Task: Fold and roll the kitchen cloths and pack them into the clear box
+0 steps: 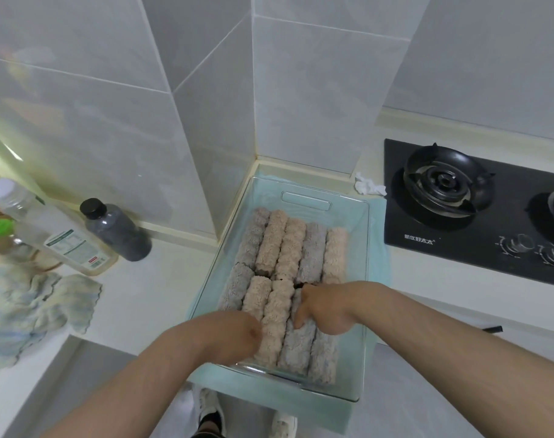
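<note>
The clear box [369,248] stands on the counter in the wall corner, its near end hanging over the counter edge. Two rows of beige and grey rolled cloths lie inside it; the far row [288,245] has several rolls side by side. Both my hands are inside the box at the near row. My right hand [324,308] has its fingers and thumb curled over a grey roll [296,346]. My left hand [237,331] is pushed down beside a beige roll [274,324], and its fingers are hidden.
A pale teal mat [381,260] lies under the box. A loose wavy-edged cloth [32,308] sits at the left, with a dark bottle [117,230] and a clear bottle [48,229] behind it. A black gas hob [458,200] and crumpled tissue [368,184] are at the right.
</note>
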A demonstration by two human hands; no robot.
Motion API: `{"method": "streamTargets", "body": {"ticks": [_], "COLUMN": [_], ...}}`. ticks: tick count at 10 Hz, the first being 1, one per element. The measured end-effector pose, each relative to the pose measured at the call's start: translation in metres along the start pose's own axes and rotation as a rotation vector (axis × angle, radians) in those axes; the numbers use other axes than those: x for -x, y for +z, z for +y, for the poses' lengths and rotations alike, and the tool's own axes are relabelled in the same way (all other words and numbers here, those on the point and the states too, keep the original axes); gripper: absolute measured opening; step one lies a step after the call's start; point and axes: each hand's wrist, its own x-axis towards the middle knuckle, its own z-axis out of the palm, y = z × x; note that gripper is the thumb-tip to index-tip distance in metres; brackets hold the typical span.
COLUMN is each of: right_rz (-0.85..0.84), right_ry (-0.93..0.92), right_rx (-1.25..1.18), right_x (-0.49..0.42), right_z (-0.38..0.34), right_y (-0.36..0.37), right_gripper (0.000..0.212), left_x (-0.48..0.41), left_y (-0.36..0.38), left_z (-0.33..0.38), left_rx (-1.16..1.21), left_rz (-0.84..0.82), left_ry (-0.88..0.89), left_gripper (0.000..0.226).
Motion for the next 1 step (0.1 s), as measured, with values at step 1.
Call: {"method": "streamTargets", "body": {"ticks": [1], "right_rz": [0.212], "right_ry": [0.006], "right_rx": [-0.178], "right_x": [0.0141], "right_z": [0.0036], "right_y": [-0.0058], "right_gripper": [0.056], "left_x": [0.0156], "left_y": [-0.0086], "left_z": [-0.0106], "left_rx": [0.187], "left_rz": [0.316], "left_ry": [0.08], "left_gripper": [0.02]}}
